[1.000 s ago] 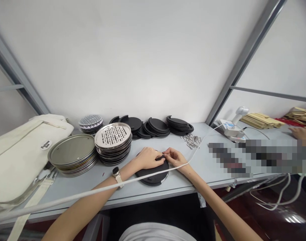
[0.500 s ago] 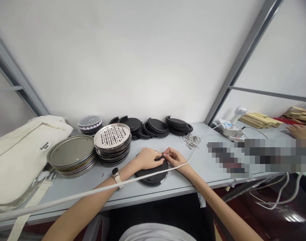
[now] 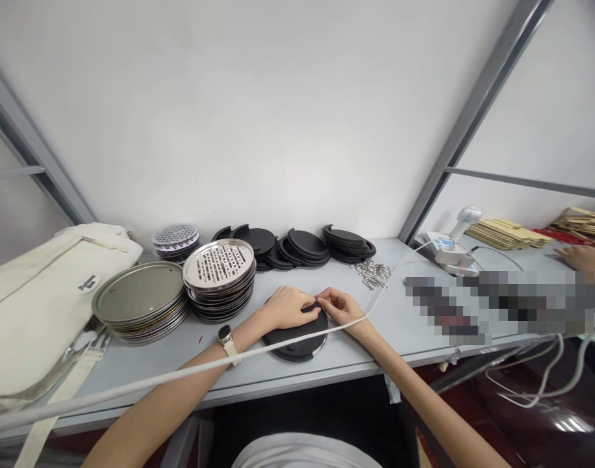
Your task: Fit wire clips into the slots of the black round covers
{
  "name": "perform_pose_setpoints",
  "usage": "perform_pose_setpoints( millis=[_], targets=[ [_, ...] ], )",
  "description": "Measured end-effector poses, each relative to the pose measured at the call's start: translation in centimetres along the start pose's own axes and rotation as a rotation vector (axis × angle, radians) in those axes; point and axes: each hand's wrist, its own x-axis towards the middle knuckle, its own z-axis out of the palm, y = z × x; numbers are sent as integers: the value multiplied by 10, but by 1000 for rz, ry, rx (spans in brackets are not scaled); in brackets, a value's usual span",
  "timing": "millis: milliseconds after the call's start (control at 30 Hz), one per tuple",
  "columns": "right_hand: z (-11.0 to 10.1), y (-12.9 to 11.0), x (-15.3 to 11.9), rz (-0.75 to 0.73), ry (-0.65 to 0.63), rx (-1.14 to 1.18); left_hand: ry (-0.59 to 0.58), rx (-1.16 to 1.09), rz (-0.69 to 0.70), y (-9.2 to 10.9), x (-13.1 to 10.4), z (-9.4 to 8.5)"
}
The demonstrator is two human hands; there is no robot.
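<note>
A round black disc (image 3: 293, 348) with a partial raised rim lies on the work table near its front edge. My left hand (image 3: 288, 308) holds it down from above, with the fingers bent over its far part and the thumb beside the right edge. At that upper right edge, my right hand (image 3: 340, 307) is closed in a pinch; whatever is between its fingertips is too small and covered to make out. Beyond my right hand is a loose pile of small metal hooks (image 3: 374, 274). More black discs (image 3: 304, 246) are heaped along the wall.
Left of my hands stand stacked round metal plates with slotted tops (image 3: 218, 265) and greenish plates (image 3: 141, 292). A cream bag (image 3: 44, 292) lies far left. One white cable (image 3: 180, 372) crosses before my forearms. At right are a white scanner (image 3: 458, 234) and another person's hand (image 3: 582, 258).
The view has shifted very slightly. Both hands stay at the black disc, with only a tiny movement of the right fingers.
</note>
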Motion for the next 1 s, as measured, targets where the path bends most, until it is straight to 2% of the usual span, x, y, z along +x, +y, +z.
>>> perform_pose_setpoints(
  millis=[300,633,1000],
  targets=[
    [0,0,-2,-14,44,45,7,8,12,0,0,0],
    [1,9,2,28,34,71,21,8,18,-1,0,3],
    [3,15,2,-5,66,-47,28,15,30,-2,0,3]
  ],
)
